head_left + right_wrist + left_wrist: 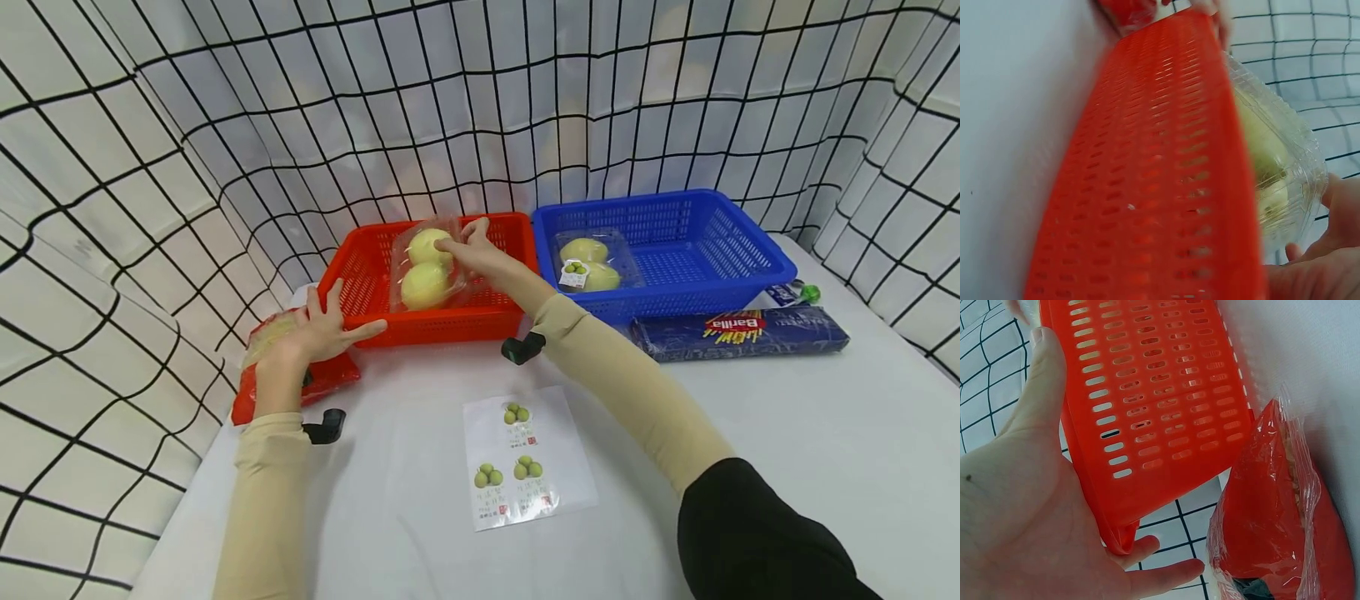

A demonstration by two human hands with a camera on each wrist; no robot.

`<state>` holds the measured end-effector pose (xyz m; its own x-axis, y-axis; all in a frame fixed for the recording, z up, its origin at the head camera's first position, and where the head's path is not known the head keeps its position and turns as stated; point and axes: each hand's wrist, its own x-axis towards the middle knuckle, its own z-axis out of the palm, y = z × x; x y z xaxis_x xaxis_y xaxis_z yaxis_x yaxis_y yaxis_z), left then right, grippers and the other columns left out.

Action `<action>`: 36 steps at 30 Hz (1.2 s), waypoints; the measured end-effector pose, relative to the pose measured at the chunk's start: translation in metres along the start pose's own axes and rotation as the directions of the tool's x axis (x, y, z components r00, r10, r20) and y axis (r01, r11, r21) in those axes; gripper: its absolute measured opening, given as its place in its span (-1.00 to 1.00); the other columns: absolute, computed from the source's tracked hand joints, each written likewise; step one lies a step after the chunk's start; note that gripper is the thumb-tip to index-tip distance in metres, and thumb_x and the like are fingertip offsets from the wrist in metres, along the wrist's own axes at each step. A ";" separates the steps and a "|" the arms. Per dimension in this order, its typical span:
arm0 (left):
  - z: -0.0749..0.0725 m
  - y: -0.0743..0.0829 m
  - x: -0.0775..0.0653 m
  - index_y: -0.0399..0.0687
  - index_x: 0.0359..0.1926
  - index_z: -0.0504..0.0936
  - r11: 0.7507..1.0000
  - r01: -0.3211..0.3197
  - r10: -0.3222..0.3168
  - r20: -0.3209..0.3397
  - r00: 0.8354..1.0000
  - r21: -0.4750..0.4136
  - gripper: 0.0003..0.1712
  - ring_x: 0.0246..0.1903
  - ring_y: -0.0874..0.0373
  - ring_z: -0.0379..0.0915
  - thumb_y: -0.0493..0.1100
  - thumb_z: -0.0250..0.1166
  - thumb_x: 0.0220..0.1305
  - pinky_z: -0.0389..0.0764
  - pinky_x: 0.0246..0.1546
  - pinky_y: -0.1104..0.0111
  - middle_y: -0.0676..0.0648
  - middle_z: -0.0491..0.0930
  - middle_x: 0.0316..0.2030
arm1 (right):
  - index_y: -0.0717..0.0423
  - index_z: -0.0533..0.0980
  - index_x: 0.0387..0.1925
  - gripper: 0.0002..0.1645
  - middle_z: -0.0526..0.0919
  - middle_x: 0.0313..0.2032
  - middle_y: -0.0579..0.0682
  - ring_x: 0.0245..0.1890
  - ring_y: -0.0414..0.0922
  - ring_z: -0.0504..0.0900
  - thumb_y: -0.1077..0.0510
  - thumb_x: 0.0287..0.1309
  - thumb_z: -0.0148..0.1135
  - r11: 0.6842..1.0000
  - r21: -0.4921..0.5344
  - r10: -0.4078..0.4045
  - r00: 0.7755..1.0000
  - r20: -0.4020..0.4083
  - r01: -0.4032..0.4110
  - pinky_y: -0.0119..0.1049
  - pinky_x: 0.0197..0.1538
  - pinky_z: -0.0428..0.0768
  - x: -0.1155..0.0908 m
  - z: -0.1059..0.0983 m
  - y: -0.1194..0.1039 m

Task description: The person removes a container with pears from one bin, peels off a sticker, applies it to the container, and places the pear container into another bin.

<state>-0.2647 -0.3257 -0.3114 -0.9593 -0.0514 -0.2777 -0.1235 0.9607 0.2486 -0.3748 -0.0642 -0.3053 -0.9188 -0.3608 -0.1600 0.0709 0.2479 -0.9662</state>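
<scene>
In the head view my right hand [483, 254] grips the right side of a clear plastic pack [425, 271] with two pale yellow-green round fruits. The pack is tilted in the red basket [442, 327]. The right wrist view shows the same pack [1266, 150] behind the basket's wall, with my right hand [1325, 259] at its edge. My left hand [311, 337] is spread at the basket's front left corner. Seen from the left wrist, the thumb of that hand [1035, 506] lies along the basket's rim.
A blue basket [712, 287] holds a similar labelled fruit pack [592, 265]. Before it lies a blue Barilla pasta pack [742, 335]. A red bag [330, 379] is beside my left hand. A sheet with fruit stickers [525, 458] lies in front. Black netting surrounds the table.
</scene>
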 end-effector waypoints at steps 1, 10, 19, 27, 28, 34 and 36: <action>0.000 0.000 0.000 -0.08 0.57 -0.69 1.000 -0.002 0.002 -0.001 1.000 0.002 0.39 0.47 -0.72 -0.45 0.56 0.02 0.31 -0.07 0.36 -0.58 -0.53 -0.68 0.52 | -0.14 -0.06 0.04 -0.36 0.28 -0.24 -0.02 -0.50 -0.10 0.30 -0.24 0.39 0.18 1.000 -0.001 -0.013 1.000 -0.007 0.013 -0.31 -0.35 0.43 -0.004 -0.003 -0.001; 0.001 -0.001 -0.001 -0.09 0.58 -0.66 1.000 -0.006 0.006 0.001 1.000 -0.003 0.37 0.47 -0.72 -0.46 0.56 0.00 0.33 -0.10 0.35 -0.60 -0.53 -0.69 0.52 | -0.19 -0.02 0.05 -0.41 0.38 -0.19 -0.04 -0.48 -0.13 0.36 -0.22 0.40 0.17 0.989 0.125 -0.077 0.997 -0.027 0.080 -0.33 -0.43 0.49 -0.037 -0.026 -0.007; -0.001 0.000 0.001 -0.08 0.58 -0.67 1.000 -0.012 0.012 0.001 1.000 0.000 0.37 0.47 -0.72 -0.47 0.56 0.00 0.32 -0.06 0.33 -0.61 -0.53 -0.71 0.52 | -0.23 -0.03 0.08 -0.46 0.39 0.07 -0.02 -0.11 -0.09 0.58 -0.19 0.44 0.12 0.969 0.229 -0.097 0.995 0.030 0.087 -0.23 -0.05 0.74 -0.075 -0.051 -0.005; -0.009 0.002 0.003 -0.07 0.58 -0.66 1.000 -0.014 0.014 -0.005 1.000 0.019 0.37 0.47 -0.72 -0.47 0.57 -0.01 0.32 -0.08 0.32 -0.62 -0.53 -0.71 0.52 | -0.24 0.03 0.10 -0.57 0.11 0.35 0.01 0.41 0.06 0.26 -0.13 0.47 0.05 0.988 0.079 -0.150 0.962 0.228 0.135 0.17 0.51 0.28 -0.106 -0.075 0.018; -0.010 0.002 0.003 -0.08 0.58 -0.66 0.999 -0.017 0.017 -0.006 1.000 0.033 0.36 0.47 -0.73 -0.45 0.58 -0.02 0.32 -0.09 0.32 -0.62 -0.53 -0.69 0.52 | -0.25 0.05 0.11 -0.58 0.12 0.35 0.02 0.42 0.09 0.25 -0.12 0.46 0.05 0.986 0.060 -0.165 0.952 0.259 0.154 0.22 0.52 0.26 -0.110 -0.077 0.021; -0.008 0.002 -0.002 -0.11 0.58 -0.65 0.997 -0.011 0.010 0.016 1.000 0.074 0.36 0.47 -0.72 -0.40 0.62 -0.09 0.31 -0.04 0.29 -0.63 -0.54 -0.67 0.53 | -0.39 0.13 0.26 -0.52 0.25 0.38 -0.05 0.38 0.11 0.40 -0.15 0.46 0.08 0.962 -0.119 -0.167 0.878 0.448 0.244 0.22 0.35 0.51 -0.135 -0.085 0.046; -0.004 0.002 -0.003 -0.10 0.58 -0.64 0.999 -0.015 0.014 0.018 1.000 0.048 0.36 0.47 -0.72 -0.42 0.61 -0.07 0.32 -0.03 0.30 -0.63 -0.53 -0.69 0.52 | -0.41 0.16 0.28 -0.52 0.29 0.36 -0.07 0.35 0.07 0.43 -0.17 0.46 0.09 0.949 -0.166 -0.152 0.849 0.507 0.269 0.14 0.31 0.56 -0.142 -0.086 0.052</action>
<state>-0.2634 -0.3248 -0.3066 -0.9561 -0.0330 -0.2913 -0.0970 0.9733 0.2081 -0.2741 0.0771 -0.3155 -0.5938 -0.7994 -0.0913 -0.2441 0.2871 -0.9263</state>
